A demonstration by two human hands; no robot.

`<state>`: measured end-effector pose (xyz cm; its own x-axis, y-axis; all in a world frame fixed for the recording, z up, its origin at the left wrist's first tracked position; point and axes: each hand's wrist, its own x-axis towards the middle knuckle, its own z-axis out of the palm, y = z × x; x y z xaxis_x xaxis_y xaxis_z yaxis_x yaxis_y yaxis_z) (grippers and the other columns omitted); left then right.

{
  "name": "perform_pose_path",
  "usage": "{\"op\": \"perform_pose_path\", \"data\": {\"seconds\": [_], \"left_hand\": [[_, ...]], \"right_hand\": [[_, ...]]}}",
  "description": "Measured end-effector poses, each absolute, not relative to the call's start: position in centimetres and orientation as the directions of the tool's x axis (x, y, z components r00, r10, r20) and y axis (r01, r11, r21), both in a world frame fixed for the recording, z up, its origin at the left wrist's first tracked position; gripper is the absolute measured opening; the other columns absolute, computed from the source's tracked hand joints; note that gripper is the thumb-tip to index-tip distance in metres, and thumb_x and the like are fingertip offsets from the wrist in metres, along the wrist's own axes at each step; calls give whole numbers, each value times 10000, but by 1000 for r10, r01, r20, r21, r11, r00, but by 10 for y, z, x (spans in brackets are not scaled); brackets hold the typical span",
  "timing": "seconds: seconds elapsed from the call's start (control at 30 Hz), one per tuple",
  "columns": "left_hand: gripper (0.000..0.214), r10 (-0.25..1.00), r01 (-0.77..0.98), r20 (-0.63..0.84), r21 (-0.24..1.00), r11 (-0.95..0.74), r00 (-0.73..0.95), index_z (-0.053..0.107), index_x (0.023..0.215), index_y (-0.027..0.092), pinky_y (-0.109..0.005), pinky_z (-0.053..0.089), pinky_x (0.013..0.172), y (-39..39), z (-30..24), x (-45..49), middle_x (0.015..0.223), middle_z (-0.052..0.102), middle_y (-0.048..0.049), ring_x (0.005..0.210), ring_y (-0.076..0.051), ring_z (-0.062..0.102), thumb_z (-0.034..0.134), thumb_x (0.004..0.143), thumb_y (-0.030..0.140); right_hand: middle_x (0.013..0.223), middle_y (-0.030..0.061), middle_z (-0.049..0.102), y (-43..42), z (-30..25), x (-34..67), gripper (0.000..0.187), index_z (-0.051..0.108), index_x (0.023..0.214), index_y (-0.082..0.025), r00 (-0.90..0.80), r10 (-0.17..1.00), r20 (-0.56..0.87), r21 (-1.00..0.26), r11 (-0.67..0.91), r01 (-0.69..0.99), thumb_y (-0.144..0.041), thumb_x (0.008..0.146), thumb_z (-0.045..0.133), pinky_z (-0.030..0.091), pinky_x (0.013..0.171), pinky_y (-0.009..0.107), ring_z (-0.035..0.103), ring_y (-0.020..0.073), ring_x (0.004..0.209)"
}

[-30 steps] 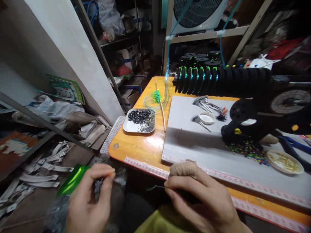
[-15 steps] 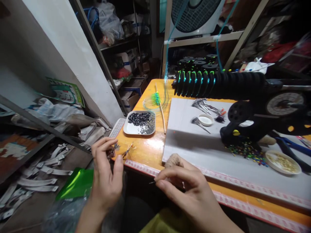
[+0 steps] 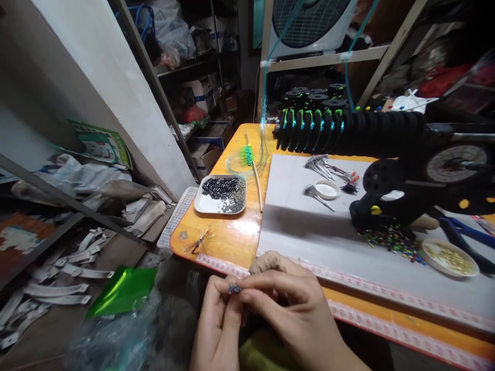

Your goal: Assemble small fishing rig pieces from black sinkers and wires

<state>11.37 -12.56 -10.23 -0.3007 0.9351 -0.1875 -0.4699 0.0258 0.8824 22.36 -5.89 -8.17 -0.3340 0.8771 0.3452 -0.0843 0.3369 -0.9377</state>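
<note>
In front of me, just off the table's edge, my left hand [image 3: 220, 319] pinches a small cluster of grey bits [image 3: 234, 289] between thumb and fingers. My right hand [image 3: 290, 304] meets it there, thumb and forefinger closed at the cluster. The thin dark pin-like piece that showed in these fingers half a second ago is hidden now. A beige wrapping [image 3: 265, 262] covers one finger of the right hand. Beyond the hands, a bundle of fine bristly strands [image 3: 200, 241] lies on the table corner. Behind it stands a white tray [image 3: 201, 207] holding black tubes and small grey pieces.
A black rotary vise-like machine [image 3: 381, 185] with a ribbed roller overhangs the white board [image 3: 294, 242] on the right. Coloured beads [image 3: 394, 245] and a dish of gold pieces [image 3: 448, 273] lie beside it. A stick with green strands [image 3: 257, 180] rests near the tray.
My left hand has moved right and down from the table corner with grey bits in its fingers, and now meets the right hand. The right hand has barely shifted.
</note>
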Motion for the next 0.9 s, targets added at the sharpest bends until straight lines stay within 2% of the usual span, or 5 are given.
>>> {"op": "perform_pose_path", "data": {"seconds": [0.1,0.23,0.37,0.5,0.9], "left_hand": [[236,910,-451,-205,892,22,-361,613,805,210,-192,450,627,-127,-103,119,735,616,25,643,-94,558,716,878,410],[234,855,-500,-196,862,-83,-480,583,802,226,-166,406,564,-129,-106,126,678,587,56,572,-74,487,732,866,395],[220,862,-411,-25,886,-215,-506,580,772,229,-179,365,560,-131,-110,124,632,569,55,577,-84,461,679,914,364],[149,832,-271,105,917,-294,-545,604,840,257,-204,357,578,-133,-114,123,644,576,48,610,-108,481,584,976,315],[168,824,-280,110,909,-310,-556,595,828,253,-211,356,583,-134,-116,128,642,537,38,608,-124,452,558,984,302]], "right_hand": [[667,27,662,-59,-79,224,109,810,824,-162,-296,847,442,-888,459,-15,-92,814,727,457,471,172,569,97,555],[694,25,667,-61,-83,225,110,789,814,-154,-288,844,453,-888,456,-61,-80,832,708,499,499,158,604,89,554],[726,35,686,-62,-92,233,113,783,845,-169,-305,814,495,-859,511,-30,-82,843,711,544,613,193,659,128,681],[745,34,696,-64,-95,243,124,767,867,-176,-313,807,501,-840,541,51,-73,844,700,530,598,206,651,129,676],[736,31,671,-68,-92,246,130,773,869,-188,-341,799,496,-845,534,23,-78,843,709,526,585,212,641,135,664]]}}
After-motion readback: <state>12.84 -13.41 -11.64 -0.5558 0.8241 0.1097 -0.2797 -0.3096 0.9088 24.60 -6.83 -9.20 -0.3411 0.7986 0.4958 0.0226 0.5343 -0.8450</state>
